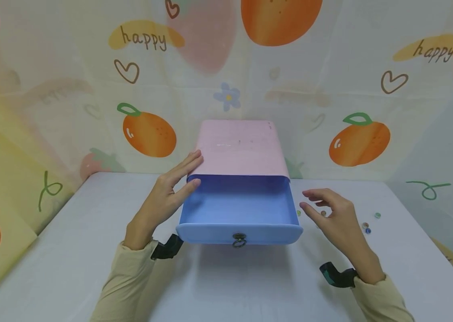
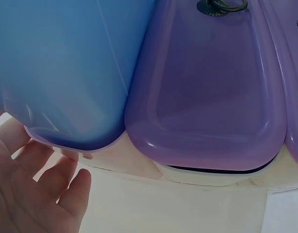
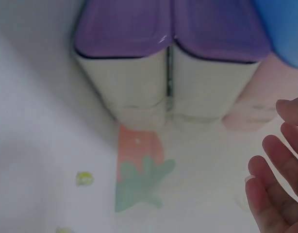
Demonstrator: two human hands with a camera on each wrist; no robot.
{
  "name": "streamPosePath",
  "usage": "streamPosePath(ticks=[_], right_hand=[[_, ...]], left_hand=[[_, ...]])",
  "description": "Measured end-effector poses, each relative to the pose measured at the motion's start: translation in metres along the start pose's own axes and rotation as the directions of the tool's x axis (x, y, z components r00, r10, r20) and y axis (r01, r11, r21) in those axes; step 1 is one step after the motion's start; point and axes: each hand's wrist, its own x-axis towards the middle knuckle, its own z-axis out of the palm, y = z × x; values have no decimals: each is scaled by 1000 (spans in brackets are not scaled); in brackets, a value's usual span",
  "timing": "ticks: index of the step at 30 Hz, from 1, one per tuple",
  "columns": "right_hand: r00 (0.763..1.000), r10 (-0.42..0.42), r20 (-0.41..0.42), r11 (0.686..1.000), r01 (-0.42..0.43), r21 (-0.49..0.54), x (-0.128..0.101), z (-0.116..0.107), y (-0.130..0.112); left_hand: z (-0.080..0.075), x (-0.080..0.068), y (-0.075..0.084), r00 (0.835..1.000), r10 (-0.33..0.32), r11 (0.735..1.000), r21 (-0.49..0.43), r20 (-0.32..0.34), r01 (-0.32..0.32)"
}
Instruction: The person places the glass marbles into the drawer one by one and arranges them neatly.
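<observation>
A: Nearest the camera, what do the hands do?

B: The left hand (image 1: 161, 201) lies with straight fingers against the left side of the blue drawer (image 1: 239, 210), fingertips touching the pink case (image 1: 241, 147). The right hand (image 1: 337, 219) hovers just beside the drawer's right side, fingers loosely spread, holding nothing.

A: How would the drawer be handled well?

B: Probably by bracing the case while moving the drawer squarely; its ring pull (image 1: 239, 240) sits at the front.

A: Anything around?

B: Small glass beads (image 1: 366, 228) lie scattered on the white table (image 1: 49, 250) near the right hand. Purple drawers (image 2: 212, 92) show below. A fruit-print backdrop (image 1: 150, 134) stands behind.
</observation>
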Motion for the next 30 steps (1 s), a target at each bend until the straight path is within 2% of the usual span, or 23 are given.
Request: streamPosePath(ticks=[5, 12, 20, 26, 30], right_hand=[[1000, 13, 10, 1000, -13, -24, -1, 5, 13], [995, 78, 65, 996, -74, -59, -4, 12, 28], [990, 100, 99, 991, -91, -96, -6, 18, 39], [985, 128, 116, 990, -119, -79, -7, 21, 42], [975, 156, 156, 987, -147, -65, -8, 22, 46]], left_hand=[[0, 0, 1, 1000, -2, 1000, 1, 1, 2], [0, 0, 2, 1000, -18, 1000, 1, 5, 18], [0, 0, 1, 1000, -16, 1000, 2, 1, 16], [0, 1, 1, 1000, -15, 1000, 1, -1, 15], [0, 0, 1, 1000, -18, 1000, -8, 3, 18]])
